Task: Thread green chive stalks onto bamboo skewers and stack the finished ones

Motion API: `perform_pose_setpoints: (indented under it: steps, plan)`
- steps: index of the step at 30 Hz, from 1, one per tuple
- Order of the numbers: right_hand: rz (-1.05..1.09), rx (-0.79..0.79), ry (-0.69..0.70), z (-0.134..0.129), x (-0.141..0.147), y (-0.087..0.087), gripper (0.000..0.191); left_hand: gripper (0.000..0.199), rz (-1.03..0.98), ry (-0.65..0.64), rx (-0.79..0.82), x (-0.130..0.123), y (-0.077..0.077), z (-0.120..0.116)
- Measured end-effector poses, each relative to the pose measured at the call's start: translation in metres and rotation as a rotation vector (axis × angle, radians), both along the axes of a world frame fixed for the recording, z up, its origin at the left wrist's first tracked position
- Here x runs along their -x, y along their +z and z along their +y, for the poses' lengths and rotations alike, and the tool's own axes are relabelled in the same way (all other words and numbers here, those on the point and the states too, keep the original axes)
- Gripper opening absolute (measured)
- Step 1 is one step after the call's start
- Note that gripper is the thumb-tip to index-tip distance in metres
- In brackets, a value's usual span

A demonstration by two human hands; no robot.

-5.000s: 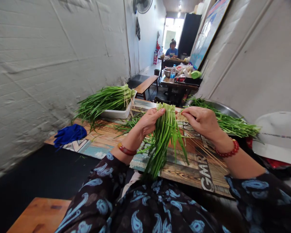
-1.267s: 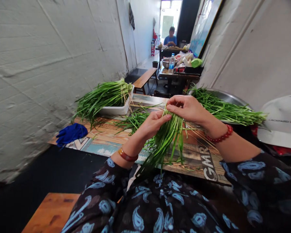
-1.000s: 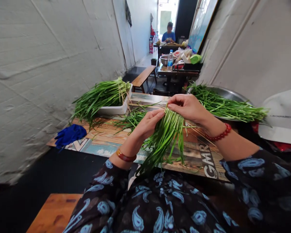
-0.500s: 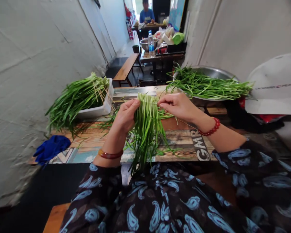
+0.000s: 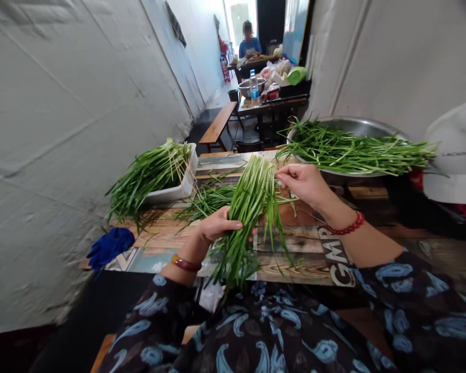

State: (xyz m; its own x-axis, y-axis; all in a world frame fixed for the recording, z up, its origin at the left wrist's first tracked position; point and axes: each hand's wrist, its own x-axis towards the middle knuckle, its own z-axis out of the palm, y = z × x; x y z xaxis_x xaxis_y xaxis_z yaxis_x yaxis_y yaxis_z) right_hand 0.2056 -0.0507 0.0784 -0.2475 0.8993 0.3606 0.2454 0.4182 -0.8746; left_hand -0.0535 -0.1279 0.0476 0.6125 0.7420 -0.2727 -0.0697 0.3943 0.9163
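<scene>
A bunch of garlic chives [image 5: 245,207] slants over the table, pale stem ends up and green leaves hanging toward me. My left hand [image 5: 222,226] wraps the bunch about halfway down, thumb across the front. At the right edge of the pale ends, my right hand [image 5: 297,181] pinches the end of a thin skewer that runs through the stems; most of the skewer is hidden. Behind the bunch, loose chives [image 5: 207,201] lie on the table.
On the left, a white tray [image 5: 186,187] holds more chives with thin wooden skewers, near a blue glove [image 5: 111,246]. A metal basin [image 5: 373,127] of chives and a white cap [image 5: 456,155] are at right. A person [image 5: 249,46] sits far back.
My left hand has moved from the pale stem ends down to the middle of the bunch. The bunch now tilts, with its leaves toward the left. My right hand keeps its pinch.
</scene>
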Motion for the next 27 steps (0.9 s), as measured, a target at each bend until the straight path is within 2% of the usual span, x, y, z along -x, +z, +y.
perform_pose_setpoints:
  steps: [3, 5, 7, 9, 11, 13, 14, 16, 17, 18, 21, 24, 27]
  plan:
    - [0.177, 0.194, 0.006, -0.010, 0.006, -0.015, 0.024, 0.035, 0.085, 0.093, -0.016, 0.031, 0.013, -0.008]
    - [0.310, 0.334, 0.036, -0.020, 0.015, -0.024, 0.026, 0.037, 0.199, 0.191, -0.097, 0.051, 0.023, -0.009]
    - [0.414, 0.462, 0.071, -0.027, 0.026, -0.034, 0.029, 0.038, 0.371, 0.218, -0.188, 0.068, 0.029, -0.005]
    - [0.470, 0.581, 0.089, -0.029, 0.035, -0.045, 0.030, 0.045, 0.572, 0.255, -0.297, 0.079, 0.027, 0.002]
    - [0.484, 0.669, 0.088, -0.027, 0.039, -0.057, 0.030, 0.060, 0.762, 0.392, -0.465, 0.080, 0.017, 0.010]
    - [0.479, 0.709, 0.081, -0.022, 0.040, -0.068, 0.030, 0.073, 0.909, 0.541, -0.689, 0.067, 0.002, 0.017]
    - [0.477, 0.716, 0.079, -0.021, 0.039, -0.073, 0.030, 0.076, 0.970, 0.554, -0.797, 0.055, -0.005, 0.018]
    - [0.481, 0.726, 0.078, -0.019, 0.037, -0.078, 0.031, 0.086, 1.067, 0.441, -0.955, 0.023, -0.020, 0.019]
    - [0.481, 0.730, 0.076, -0.020, 0.036, -0.079, 0.032, 0.095, 1.111, 0.389, -1.002, 0.004, -0.027, 0.019]
    - [0.486, 0.736, 0.072, -0.023, 0.036, -0.079, 0.033, 0.103, 1.171, 0.389, -1.025, -0.014, -0.034, 0.018]
    - [0.535, 0.779, 0.066, -0.033, 0.035, -0.075, 0.036, 0.112, 1.367, 0.551, -1.050, -0.056, -0.052, 0.022]
    - [0.608, 0.832, 0.081, -0.043, 0.032, -0.070, 0.035, 0.099, 1.483, 0.624, -1.050, -0.064, -0.062, 0.029]
    - [0.687, 0.854, 0.075, -0.048, 0.025, -0.066, 0.032, 0.080, 1.545, 0.519, -1.057, -0.045, -0.059, 0.028]
